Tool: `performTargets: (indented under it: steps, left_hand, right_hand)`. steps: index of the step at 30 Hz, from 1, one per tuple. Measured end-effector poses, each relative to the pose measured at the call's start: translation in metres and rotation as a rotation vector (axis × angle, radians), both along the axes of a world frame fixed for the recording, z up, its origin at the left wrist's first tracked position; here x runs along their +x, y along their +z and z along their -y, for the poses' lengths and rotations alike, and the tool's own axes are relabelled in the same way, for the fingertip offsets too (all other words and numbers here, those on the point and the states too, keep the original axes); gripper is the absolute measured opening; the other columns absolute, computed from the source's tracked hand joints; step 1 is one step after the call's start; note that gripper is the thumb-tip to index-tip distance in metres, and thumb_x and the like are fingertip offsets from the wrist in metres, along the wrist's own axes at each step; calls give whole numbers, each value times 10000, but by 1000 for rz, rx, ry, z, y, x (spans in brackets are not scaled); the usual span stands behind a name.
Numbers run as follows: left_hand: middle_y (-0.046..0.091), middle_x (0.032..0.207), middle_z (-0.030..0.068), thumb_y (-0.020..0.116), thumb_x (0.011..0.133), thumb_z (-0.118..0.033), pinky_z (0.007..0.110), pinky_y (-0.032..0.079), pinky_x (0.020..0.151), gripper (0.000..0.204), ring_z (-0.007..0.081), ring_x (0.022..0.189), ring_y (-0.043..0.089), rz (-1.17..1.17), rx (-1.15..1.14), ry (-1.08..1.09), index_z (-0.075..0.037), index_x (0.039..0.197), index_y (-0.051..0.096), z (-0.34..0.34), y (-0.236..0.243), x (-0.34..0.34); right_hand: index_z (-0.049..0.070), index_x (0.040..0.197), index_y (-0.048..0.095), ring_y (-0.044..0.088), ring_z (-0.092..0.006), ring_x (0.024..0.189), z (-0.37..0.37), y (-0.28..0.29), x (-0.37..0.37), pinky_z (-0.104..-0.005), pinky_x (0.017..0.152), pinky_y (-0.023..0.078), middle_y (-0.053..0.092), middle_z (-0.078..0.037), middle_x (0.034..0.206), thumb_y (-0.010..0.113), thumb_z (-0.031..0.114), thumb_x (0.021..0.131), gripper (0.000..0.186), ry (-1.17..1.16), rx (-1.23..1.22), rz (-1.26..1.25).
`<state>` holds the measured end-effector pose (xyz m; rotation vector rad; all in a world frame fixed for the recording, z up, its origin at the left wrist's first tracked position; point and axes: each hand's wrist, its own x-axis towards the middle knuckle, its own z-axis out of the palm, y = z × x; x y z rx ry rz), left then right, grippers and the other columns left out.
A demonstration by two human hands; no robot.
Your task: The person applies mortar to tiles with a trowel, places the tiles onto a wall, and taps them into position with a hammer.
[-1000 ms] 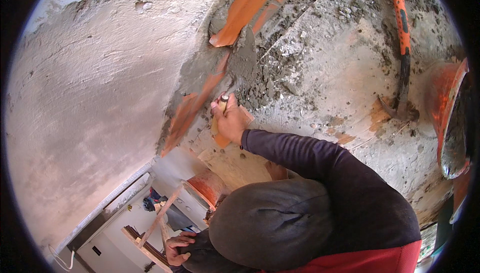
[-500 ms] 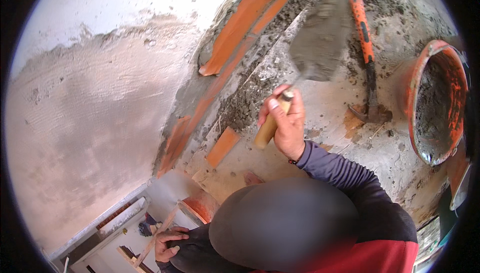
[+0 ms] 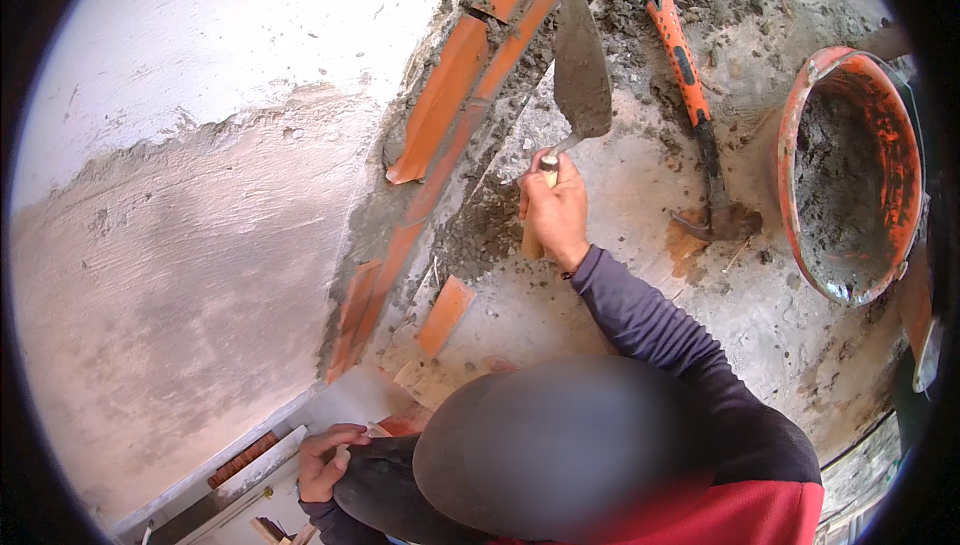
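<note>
My right hand is wrapped round the pale wooden handle of a trowel. The trowel's grey, mortar-smeared blade points away from me, its tip close to the row of orange bricks at the foot of the wall. Its edge is turned partly toward me. Down at the lower left, my left hand lies on my dark-clad knee with the thumb apart from the fingers, holding nothing. Grey mortar is spread on the floor between the bricks and my right hand.
To the right lies a hammer with an orange and black handle. Beyond it stands an orange bucket with mortar inside. A loose brick piece sits near my knees. The plastered wall fills the left side.
My right hand has moved slightly left and away from me with the trowel. The blade has turned from broad face to a narrower view, nearer the bricks. My left hand stays on the knee.
</note>
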<state>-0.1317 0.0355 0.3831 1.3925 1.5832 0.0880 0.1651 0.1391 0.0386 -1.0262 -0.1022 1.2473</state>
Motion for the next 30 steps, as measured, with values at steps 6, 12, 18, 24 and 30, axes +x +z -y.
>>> performTargets:
  steps: [6, 12, 18, 24, 30]
  left_hand:
    - [699, 1007, 224, 687, 860, -418, 384, 488, 900, 503, 306, 940, 682, -243, 252, -90, 19, 1110, 695, -14, 6, 72]
    - [704, 999, 225, 693, 874, -330, 380, 506, 875, 447, 304, 936, 684, -108, 258, -108, 21, 1149, 676, -12, -9, 83]
    - [711, 994, 220, 661, 886, -311, 381, 505, 880, 427, 305, 934, 687, -170, 235, -211, 34, 1139, 670, -19, -13, 83]
    - [716, 994, 217, 616, 902, -304, 378, 495, 897, 435, 311, 960, 686, -173, 213, -219, 36, 1172, 649, -25, -18, 78]
    - [712, 1031, 208, 606, 920, -352, 373, 488, 918, 482, 303, 984, 686, -176, 213, -269, 30, 1213, 630, -30, -23, 81]
  right_hand:
    - [100, 1010, 428, 519, -150, 474, 2, 32, 12, -325, 377, 477, 500, -54, 714, 516, 135, 934, 122, 162, -105, -357]
    - [116, 1003, 405, 520, -169, 517, -27, 66, -34, -347, 405, 488, 484, -52, 729, 511, 185, 958, 134, 163, -27, -662]
    - [122, 988, 401, 514, -184, 524, -42, 84, -43, -367, 433, 477, 474, -62, 731, 493, 195, 958, 121, 113, 79, -648]
    - [132, 977, 416, 530, -178, 532, -28, 67, -22, -352, 429, 492, 488, -63, 726, 471, 177, 972, 71, 176, 261, -787]
    - [104, 957, 446, 537, -167, 552, 6, 47, 12, -322, 461, 499, 503, -72, 728, 471, 163, 942, 66, 177, 343, -568]
